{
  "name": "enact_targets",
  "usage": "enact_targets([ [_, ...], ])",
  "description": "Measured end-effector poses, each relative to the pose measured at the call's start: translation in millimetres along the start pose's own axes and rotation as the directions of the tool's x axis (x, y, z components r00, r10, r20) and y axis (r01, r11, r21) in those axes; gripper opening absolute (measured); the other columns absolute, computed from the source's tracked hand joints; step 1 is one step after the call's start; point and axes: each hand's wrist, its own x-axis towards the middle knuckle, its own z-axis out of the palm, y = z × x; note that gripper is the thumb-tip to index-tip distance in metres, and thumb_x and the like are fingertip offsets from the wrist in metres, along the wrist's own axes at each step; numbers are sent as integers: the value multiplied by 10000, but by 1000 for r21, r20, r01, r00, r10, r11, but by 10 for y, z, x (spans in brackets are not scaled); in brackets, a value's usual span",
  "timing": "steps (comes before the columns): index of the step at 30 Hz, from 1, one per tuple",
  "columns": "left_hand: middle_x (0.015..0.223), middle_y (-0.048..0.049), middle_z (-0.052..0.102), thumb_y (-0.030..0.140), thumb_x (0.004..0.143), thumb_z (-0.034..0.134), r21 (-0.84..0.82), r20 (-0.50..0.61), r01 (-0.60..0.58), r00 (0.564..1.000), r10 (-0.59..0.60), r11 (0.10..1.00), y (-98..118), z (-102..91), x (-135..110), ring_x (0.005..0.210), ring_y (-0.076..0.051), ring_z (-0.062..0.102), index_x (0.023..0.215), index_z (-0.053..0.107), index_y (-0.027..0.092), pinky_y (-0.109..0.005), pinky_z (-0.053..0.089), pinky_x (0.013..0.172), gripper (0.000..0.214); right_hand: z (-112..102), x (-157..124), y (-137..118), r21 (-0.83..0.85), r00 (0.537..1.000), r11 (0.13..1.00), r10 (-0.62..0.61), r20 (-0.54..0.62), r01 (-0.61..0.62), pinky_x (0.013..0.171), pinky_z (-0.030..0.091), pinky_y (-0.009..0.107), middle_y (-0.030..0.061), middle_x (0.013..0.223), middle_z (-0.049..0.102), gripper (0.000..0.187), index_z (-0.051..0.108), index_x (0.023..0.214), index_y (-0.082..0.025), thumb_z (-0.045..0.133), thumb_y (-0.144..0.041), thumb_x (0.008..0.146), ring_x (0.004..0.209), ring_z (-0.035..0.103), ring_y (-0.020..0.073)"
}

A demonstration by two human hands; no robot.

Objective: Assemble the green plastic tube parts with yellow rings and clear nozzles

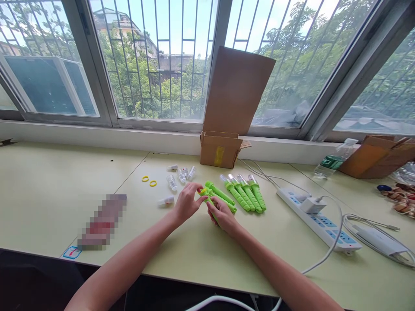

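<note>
My right hand (222, 212) is closed round a green plastic handle (210, 199), held just above the table. My left hand (187, 201) pinches at that handle's top end, where a small yellow ring shows between the fingertips. Two more green handles (221, 194) lie just behind my hands. Further right, several finished green handles with clear caps (245, 191) lie side by side. Two loose yellow rings (149, 180) and several small clear caps (180, 174) sit to the left.
A small open cardboard box (220, 149) stands by the window sill. A white power strip (319, 220) with a plugged charger and cables lies at the right. A water bottle (333, 160) and another carton (378, 155) are at far right. A blurred flat object (103, 221) lies near the front left edge.
</note>
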Motion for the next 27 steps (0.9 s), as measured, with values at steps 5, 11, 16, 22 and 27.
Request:
enact_targets([
  [5, 842, -16, 610, 301, 792, 687, -7, -12, 4, 1000, -4, 1000, -2, 2, -1, 709, -153, 551, 939, 536, 204, -287, 466, 661, 232, -2, -15, -49, 24, 1000, 1000, 13, 17, -13, 326, 278, 198, -67, 547, 457, 344, 482, 888, -217, 530, -554, 843, 370, 377, 72],
  [11, 830, -15, 607, 316, 794, 680, -17, -14, 3, 1000, -3, 1000, -5, -3, 5, 720, -158, 549, 926, 537, 205, -294, 471, 668, 225, -4, -19, -89, 46, 999, 999, 15, 33, -16, 329, 289, 201, -63, 536, 464, 325, 489, 876, -216, 531, -537, 847, 367, 377, 74],
  [16, 858, -36, 594, 277, 813, 638, -15, 19, -64, 998, 64, 998, 24, -60, 13, 835, -197, 537, 933, 529, 203, -342, 476, 763, 179, -2, -22, -97, 76, 999, 997, -7, 36, 4, 332, 276, 195, -56, 552, 493, 329, 494, 872, -200, 521, -527, 854, 369, 391, 69],
  [22, 952, -57, 553, 235, 842, 583, -77, 78, -65, 994, 71, 995, 47, -69, 3, 905, -202, 541, 1011, 506, 205, -365, 476, 821, 188, -15, -17, -97, 106, 999, 994, -11, 46, 6, 338, 285, 189, -54, 563, 520, 321, 492, 865, -193, 508, -514, 864, 364, 404, 65],
  [27, 926, -42, 542, 209, 847, 578, -145, 51, -19, 998, 27, 989, 20, -41, -15, 872, -183, 557, 993, 503, 210, -334, 480, 791, 164, -17, -14, -46, 16, 999, 1000, -18, 47, 17, 325, 281, 208, -39, 608, 548, 346, 495, 862, -204, 467, -549, 875, 347, 415, 77],
])
